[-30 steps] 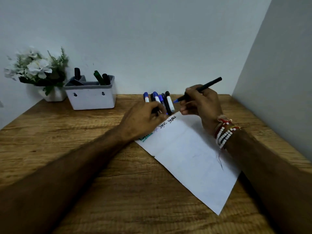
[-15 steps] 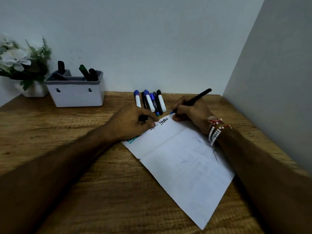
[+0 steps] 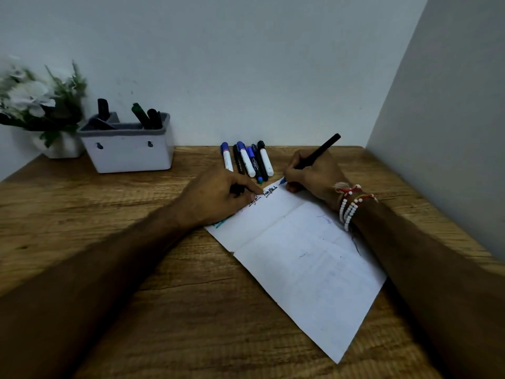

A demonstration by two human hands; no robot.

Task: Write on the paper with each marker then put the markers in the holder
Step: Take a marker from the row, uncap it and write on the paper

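Observation:
A white sheet of paper (image 3: 306, 258) lies slanted on the wooden table, with a few written words near its far edge. My right hand (image 3: 314, 175) grips a slim black marker (image 3: 319, 150), its blue tip touching the paper's far corner. My left hand (image 3: 216, 196) rests on the paper's left end and holds a small dark object, probably the cap, in its curled fingers. Several markers (image 3: 248, 160) lie side by side just beyond the paper. The white holder (image 3: 128, 151) stands at the back left with several dark markers in it.
A white pot with white flowers (image 3: 41, 105) stands left of the holder. Walls close the table at the back and on the right (image 3: 442, 132). Bare wooden tabletop (image 3: 109, 214) lies in front of the holder.
My right hand has come down from above the markers so that the marker's tip now touches the paper. My left hand has stayed on the paper's left end.

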